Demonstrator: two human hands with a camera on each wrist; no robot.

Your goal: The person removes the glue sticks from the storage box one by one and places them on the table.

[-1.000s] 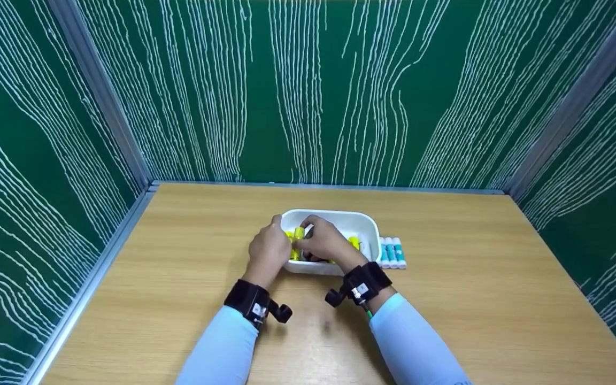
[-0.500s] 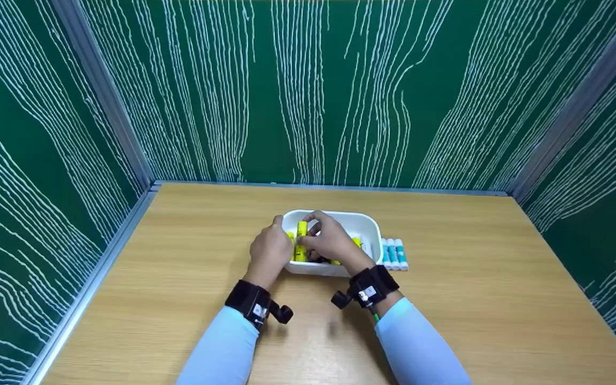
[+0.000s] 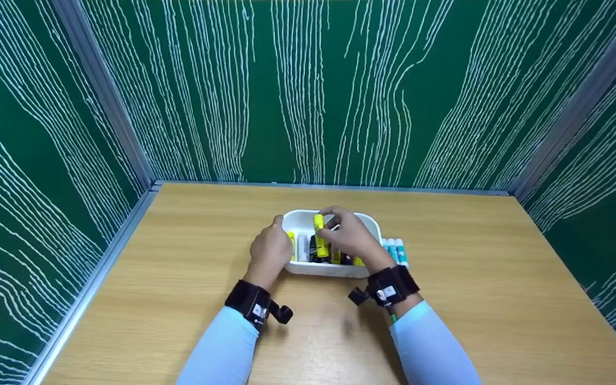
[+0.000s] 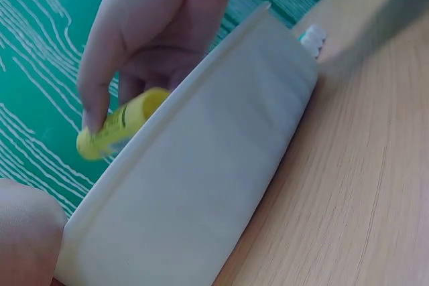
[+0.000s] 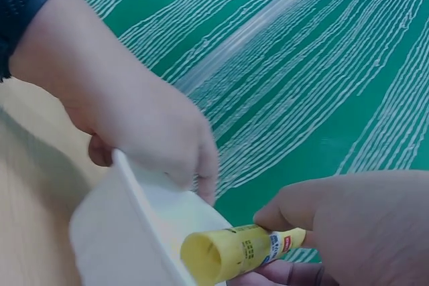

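Observation:
A white plastic tray (image 3: 324, 270) stands on the table. My left hand (image 3: 271, 246) grips its left rim, and the right wrist view shows the fingers hooked over the edge. Above the tray, my right hand (image 3: 355, 235) pinches a yellow glue stick (image 3: 321, 247) between thumb and fingers. That glue stick (image 4: 124, 125) is tilted over the near rim in the left wrist view, and its hollow round end (image 5: 204, 259) shows in the right wrist view. Inside lie a white tube (image 3: 302, 248) and several yellow and black sticks, partly hidden by my right hand.
Several white-and-teal glue sticks (image 3: 400, 251) lie side by side against the tray's right side. The wooden table (image 3: 206, 224) ends at green walls (image 3: 257, 107) with white wavy lines on the back and both sides.
My right hand has moved right, carrying the yellow glue stick from the tray's left part toward its middle. The white tube and black sticks beneath have come into view. My left hand stays put.

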